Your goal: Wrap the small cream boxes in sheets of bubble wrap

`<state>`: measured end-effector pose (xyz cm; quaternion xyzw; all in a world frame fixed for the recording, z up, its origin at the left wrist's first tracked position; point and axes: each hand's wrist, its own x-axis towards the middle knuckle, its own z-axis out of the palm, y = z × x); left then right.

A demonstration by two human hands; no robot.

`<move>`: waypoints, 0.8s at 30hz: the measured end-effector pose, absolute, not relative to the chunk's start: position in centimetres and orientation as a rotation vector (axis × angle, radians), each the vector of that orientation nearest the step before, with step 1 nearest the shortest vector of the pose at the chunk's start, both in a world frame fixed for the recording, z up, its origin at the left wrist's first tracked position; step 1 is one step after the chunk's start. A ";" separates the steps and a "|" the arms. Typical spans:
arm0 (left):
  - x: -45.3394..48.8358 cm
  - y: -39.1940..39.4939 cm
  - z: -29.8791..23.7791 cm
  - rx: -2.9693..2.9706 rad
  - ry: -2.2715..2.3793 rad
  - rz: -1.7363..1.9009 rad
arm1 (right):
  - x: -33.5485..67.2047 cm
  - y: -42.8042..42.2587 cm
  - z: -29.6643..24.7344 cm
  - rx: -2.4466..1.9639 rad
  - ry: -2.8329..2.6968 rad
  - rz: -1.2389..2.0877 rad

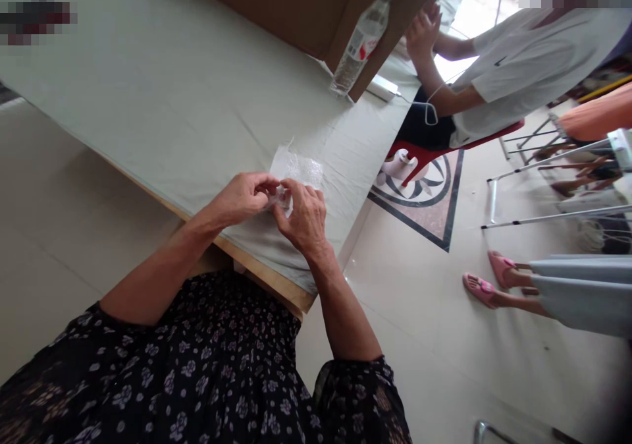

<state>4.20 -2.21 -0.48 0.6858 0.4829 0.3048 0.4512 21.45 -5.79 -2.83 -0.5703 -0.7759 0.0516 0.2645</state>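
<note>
Close to the table's near corner, my left hand (pixel 245 197) and my right hand (pixel 305 217) meet over a small clear plastic piece (pixel 282 197). Fingers of both hands pinch it from either side; its exact kind is too small to make out. Just beyond my right hand, a sheet of bubble wrap (pixel 302 167) lies flat on the cloth, partly covered by my fingers. A white patch beside it, at its left end, looks like part of the same wrap.
A cardboard box (pixel 291 9) stands at the back, with a plastic bottle (pixel 363 39) against its side. A white power strip (pixel 382 88) lies beside it. Pale cloth covers the table (pixel 162 95). Past the right edge, a person in a white shirt sits on a red chair (pixel 419 167); another person stands.
</note>
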 end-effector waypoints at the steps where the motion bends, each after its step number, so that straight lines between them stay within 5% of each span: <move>1: 4.3 -2.4 -0.8 1.807 1.203 0.770 | 21.5 -5.8 -2.8 -1.540 -2.102 0.145; 10: 4.6 -2.2 -3.2 2.286 1.189 0.858 | 24.0 -7.1 -3.2 -1.386 -1.920 0.167; 24: 4.8 -2.3 -4.1 2.424 1.154 0.874 | 28.4 -5.2 -6.4 -1.907 -1.618 0.422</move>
